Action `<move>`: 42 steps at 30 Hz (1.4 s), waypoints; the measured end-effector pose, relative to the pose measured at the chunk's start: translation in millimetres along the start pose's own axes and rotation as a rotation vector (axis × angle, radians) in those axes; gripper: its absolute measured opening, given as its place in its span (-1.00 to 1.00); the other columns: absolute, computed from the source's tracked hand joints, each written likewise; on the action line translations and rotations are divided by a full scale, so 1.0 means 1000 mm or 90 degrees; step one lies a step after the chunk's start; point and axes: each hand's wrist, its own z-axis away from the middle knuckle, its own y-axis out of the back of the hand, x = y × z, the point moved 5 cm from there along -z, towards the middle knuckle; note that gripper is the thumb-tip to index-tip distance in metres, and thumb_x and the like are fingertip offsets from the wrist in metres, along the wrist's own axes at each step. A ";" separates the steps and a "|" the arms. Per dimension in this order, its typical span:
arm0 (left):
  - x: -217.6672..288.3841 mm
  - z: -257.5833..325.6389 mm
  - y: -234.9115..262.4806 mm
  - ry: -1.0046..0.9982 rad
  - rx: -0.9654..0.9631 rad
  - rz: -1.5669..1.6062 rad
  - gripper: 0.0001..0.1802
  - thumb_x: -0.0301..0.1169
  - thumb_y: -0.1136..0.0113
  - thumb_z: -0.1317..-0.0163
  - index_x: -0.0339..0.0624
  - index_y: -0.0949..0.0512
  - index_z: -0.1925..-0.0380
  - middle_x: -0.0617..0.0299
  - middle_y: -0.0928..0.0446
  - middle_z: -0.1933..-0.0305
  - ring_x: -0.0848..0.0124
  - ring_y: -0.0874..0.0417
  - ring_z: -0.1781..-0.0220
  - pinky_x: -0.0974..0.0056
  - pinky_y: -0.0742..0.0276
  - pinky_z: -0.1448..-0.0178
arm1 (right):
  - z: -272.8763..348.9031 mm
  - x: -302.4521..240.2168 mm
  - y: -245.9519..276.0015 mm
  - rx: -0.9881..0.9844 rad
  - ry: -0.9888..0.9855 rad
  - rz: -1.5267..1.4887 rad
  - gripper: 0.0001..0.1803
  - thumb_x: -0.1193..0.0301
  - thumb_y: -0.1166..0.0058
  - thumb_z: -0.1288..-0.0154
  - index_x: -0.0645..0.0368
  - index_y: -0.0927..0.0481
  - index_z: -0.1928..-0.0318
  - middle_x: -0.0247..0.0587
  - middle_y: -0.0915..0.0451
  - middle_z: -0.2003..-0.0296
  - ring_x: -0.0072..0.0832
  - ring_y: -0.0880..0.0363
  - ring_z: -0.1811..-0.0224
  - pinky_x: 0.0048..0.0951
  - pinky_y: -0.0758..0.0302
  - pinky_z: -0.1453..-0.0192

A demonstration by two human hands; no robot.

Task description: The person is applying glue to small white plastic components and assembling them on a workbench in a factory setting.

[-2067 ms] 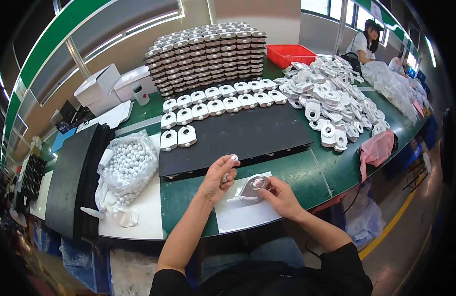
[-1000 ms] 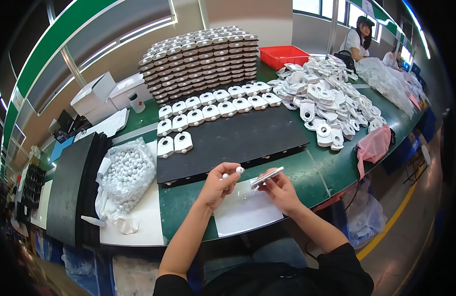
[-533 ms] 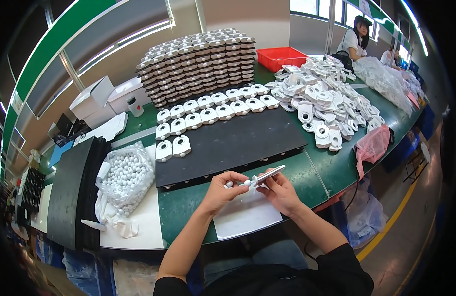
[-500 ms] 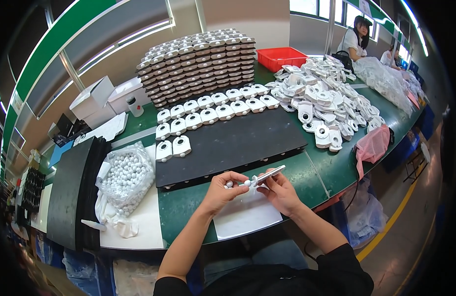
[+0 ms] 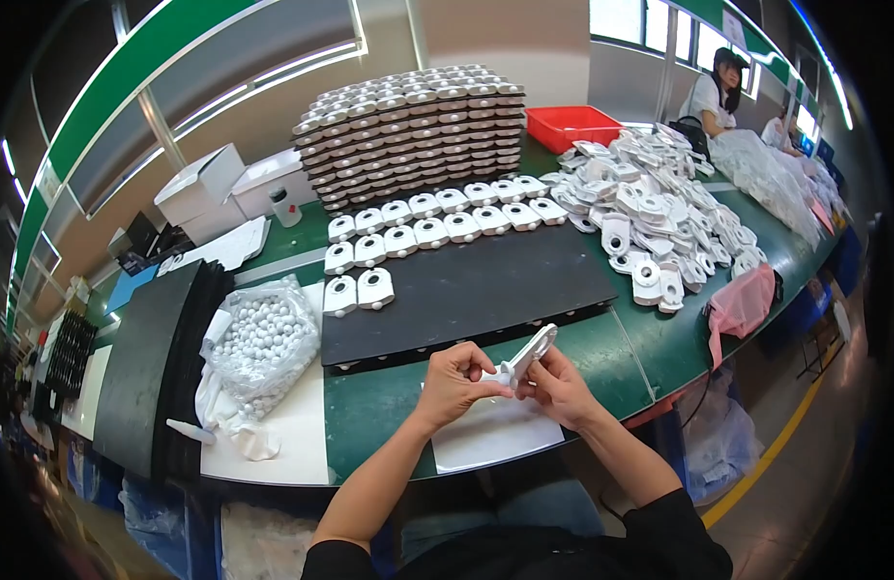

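Note:
My right hand [image 5: 560,389] grips a flat white plastic part [image 5: 538,348] with a round hole, tilted upward above the bench. At the part's lower end, my left hand [image 5: 454,389] is closed, thumb and fingers pinching a white ball [image 5: 503,373] against it. The fingers cover most of the ball. Below both hands lies a white sheet [image 5: 490,440]. Just beyond them, similar white parts [image 5: 430,232] stand in rows on a black board [image 5: 476,280], each with a small ball at its near end.
A clear bag of white balls [image 5: 265,333] lies at left beside upright black boards [image 5: 147,362]. Loaded trays [image 5: 413,145] are stacked at the back. To the right are a heap of white parts [image 5: 650,198], a red bin [image 5: 572,126] and pink cloth [image 5: 743,307]. Another person [image 5: 710,101] sits beyond.
My left hand has brought the ball up against the white part. The right hand has tipped the part more upright. The whole view has shifted slightly.

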 end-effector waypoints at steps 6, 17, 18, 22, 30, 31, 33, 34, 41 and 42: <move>-0.008 -0.004 0.015 0.018 0.119 0.165 -0.71 -0.43 -0.45 0.25 -0.20 -0.48 0.57 0.48 -0.23 0.68 0.71 -0.15 0.61 0.56 -0.07 0.53 | -0.039 -0.044 -0.034 -0.132 0.140 0.228 -0.78 0.45 0.09 -0.29 0.21 -0.35 0.07 -0.32 -0.47 0.29 -0.62 -0.43 0.38 -0.57 -0.41 0.30; -0.025 -0.002 0.008 0.372 -0.001 0.605 -0.74 -0.49 -0.09 -0.13 -0.17 -0.37 0.15 0.32 -0.38 0.38 0.60 -0.38 0.46 0.59 -0.13 0.64 | -0.205 -0.014 -0.043 0.043 0.094 0.571 -0.56 0.34 -0.17 0.02 0.33 -0.49 0.12 -0.09 -0.59 0.44 -0.42 -0.56 0.41 -0.46 -0.45 0.31; -0.024 -0.002 0.007 0.372 -0.005 0.605 -0.74 -0.49 -0.09 -0.13 -0.17 -0.37 0.15 0.32 -0.38 0.38 0.60 -0.38 0.46 0.59 -0.13 0.64 | -0.214 -0.009 -0.040 0.060 0.078 0.591 -0.56 0.31 -0.18 0.03 0.33 -0.52 0.14 -0.07 -0.59 0.43 -0.37 -0.57 0.39 -0.44 -0.46 0.27; -0.022 -0.003 0.003 0.380 -0.016 0.609 -0.58 -0.70 0.07 0.03 -0.22 -0.32 0.09 0.23 -0.40 0.28 0.49 -0.42 0.42 0.57 -0.17 0.62 | -0.229 -0.003 -0.037 0.091 0.138 0.721 -0.62 0.26 -0.17 0.07 0.23 -0.59 0.22 -0.12 -0.61 0.39 -0.27 -0.58 0.32 -0.37 -0.47 0.17; -0.025 -0.001 0.007 0.357 -0.050 0.595 -0.57 -0.59 0.02 -0.13 -0.22 -0.22 -0.03 0.14 -0.40 0.20 0.57 -0.31 0.54 0.57 -0.13 0.66 | -0.166 -0.058 -0.018 0.034 0.350 0.782 -0.72 0.43 -0.11 -0.05 0.18 -0.54 0.16 -0.20 -0.56 0.29 -0.44 -0.51 0.38 -0.46 -0.45 0.26; -0.024 -0.002 0.004 0.358 -0.060 0.590 -0.59 -0.54 0.01 -0.17 -0.22 -0.22 -0.04 0.15 -0.40 0.22 0.58 -0.29 0.56 0.57 -0.11 0.67 | -0.152 -0.073 0.000 0.065 0.413 0.792 -0.74 0.46 -0.12 -0.03 0.18 -0.54 0.20 -0.20 -0.54 0.33 -0.43 -0.50 0.40 -0.45 -0.44 0.28; -0.017 -0.001 0.003 0.343 -0.064 0.555 -0.63 -0.39 0.01 -0.25 -0.21 -0.23 -0.02 0.19 -0.42 0.32 0.61 -0.23 0.61 0.58 -0.04 0.68 | -0.127 -0.103 0.030 0.127 0.431 0.894 -0.75 0.46 -0.07 -0.04 0.14 -0.54 0.20 -0.13 -0.53 0.27 -0.25 -0.49 0.19 -0.32 -0.42 0.08; -0.014 -0.001 0.001 0.343 -0.071 0.557 -0.63 -0.39 0.01 -0.25 -0.21 -0.23 -0.02 0.19 -0.42 0.32 0.61 -0.23 0.61 0.58 -0.04 0.68 | -0.111 -0.119 0.047 0.197 0.465 1.006 -0.75 0.45 -0.06 -0.05 0.15 -0.53 0.19 -0.11 -0.53 0.25 -0.20 -0.46 0.12 -0.27 -0.38 0.01; -0.025 0.001 0.002 0.350 -0.048 0.506 -0.71 -0.15 0.04 -0.27 -0.17 -0.35 0.30 0.31 -0.31 0.58 0.64 -0.19 0.62 0.57 0.04 0.67 | -0.028 -0.170 0.145 0.509 0.279 1.245 -0.54 0.22 -0.26 0.09 0.20 -0.40 0.22 -0.09 -0.46 0.29 -0.19 -0.45 0.20 -0.25 -0.42 0.18; -0.026 0.002 0.003 0.360 -0.030 0.490 -0.69 -0.12 0.03 -0.26 -0.16 -0.35 0.35 0.34 -0.26 0.61 0.65 -0.17 0.62 0.57 0.06 0.66 | -0.022 -0.166 0.150 0.500 0.216 1.289 -0.47 0.15 -0.29 0.13 0.21 -0.39 0.23 -0.08 -0.46 0.30 -0.20 -0.45 0.20 -0.24 -0.43 0.21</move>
